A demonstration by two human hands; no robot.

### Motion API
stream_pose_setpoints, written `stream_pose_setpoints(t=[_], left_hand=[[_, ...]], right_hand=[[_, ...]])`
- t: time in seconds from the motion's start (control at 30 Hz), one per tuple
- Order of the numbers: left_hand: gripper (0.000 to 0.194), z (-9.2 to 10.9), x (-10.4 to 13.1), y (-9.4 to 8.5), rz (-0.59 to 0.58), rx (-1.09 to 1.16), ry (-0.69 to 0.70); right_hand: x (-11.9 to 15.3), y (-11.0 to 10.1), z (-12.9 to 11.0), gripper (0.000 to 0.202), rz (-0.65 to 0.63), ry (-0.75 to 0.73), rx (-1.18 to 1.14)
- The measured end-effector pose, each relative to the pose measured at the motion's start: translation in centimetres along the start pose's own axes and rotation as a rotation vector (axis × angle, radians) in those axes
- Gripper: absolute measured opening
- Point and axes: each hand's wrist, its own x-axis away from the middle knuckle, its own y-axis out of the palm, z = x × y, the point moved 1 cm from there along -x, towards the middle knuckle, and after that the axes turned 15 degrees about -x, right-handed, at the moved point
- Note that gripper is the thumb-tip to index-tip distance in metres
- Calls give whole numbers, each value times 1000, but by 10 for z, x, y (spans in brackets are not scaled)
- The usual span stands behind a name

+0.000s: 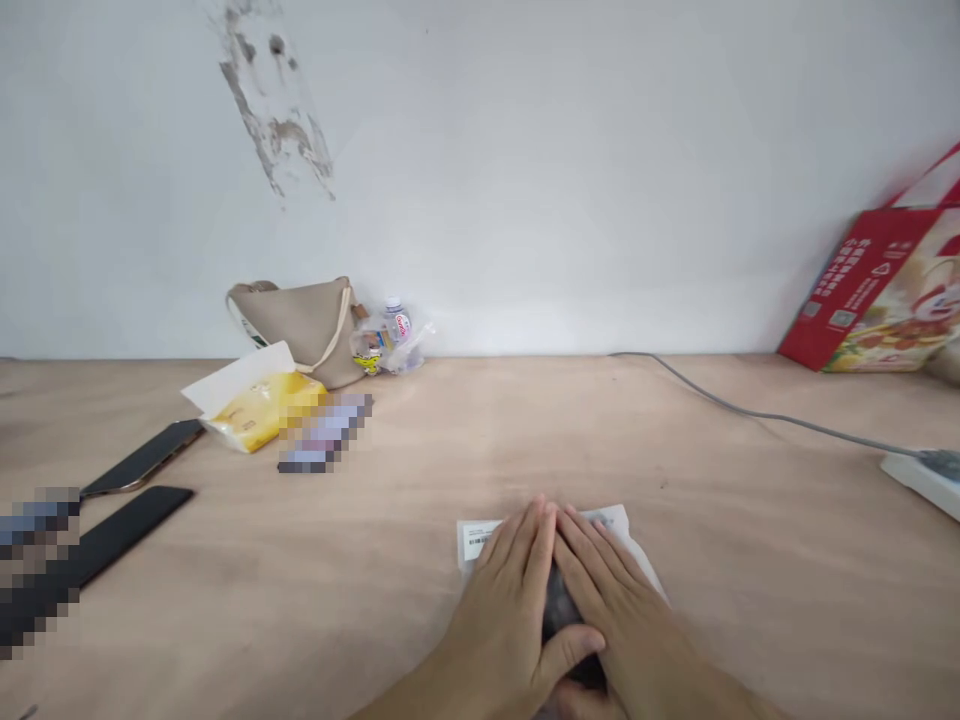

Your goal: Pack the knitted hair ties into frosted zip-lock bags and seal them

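Both my hands lie flat on a clear plastic bag near the front of the table, with something dark showing through between them. My left hand covers the bag's left part, its fingers stretched out and pointing away from me. Beside it, my right hand rests on the right part, fingers also straight, the fingertips of both hands close together. A white label with a barcode shows at the bag's upper left. Most of the bag's content is hidden under my palms.
Toward the left lie a yellow tissue pack, a blurred-out phone-like item and dark phones. A beige bag and a plastic bag with a bottle stand by the wall. At right are a red box, a grey cable and a white power strip.
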Motion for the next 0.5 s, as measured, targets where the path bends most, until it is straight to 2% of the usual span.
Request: stream_pose_setpoints(t=[0.1,0.23,0.37,0.5], left_hand=[[96,1,-2,-2,-19,-9,13],[107,3,-2,0,-51,-16,-17],[97,1,2,7,-8,-72,-36],[89,-8,8,13,-23,-184,5]], right_hand=[[6,-4,10,101,-28,-36,21],[14,-9,20,92,-65,-26,61],[24,-5,33,80,-11,-38,80],[36,3,51,75,-7,-35,47]])
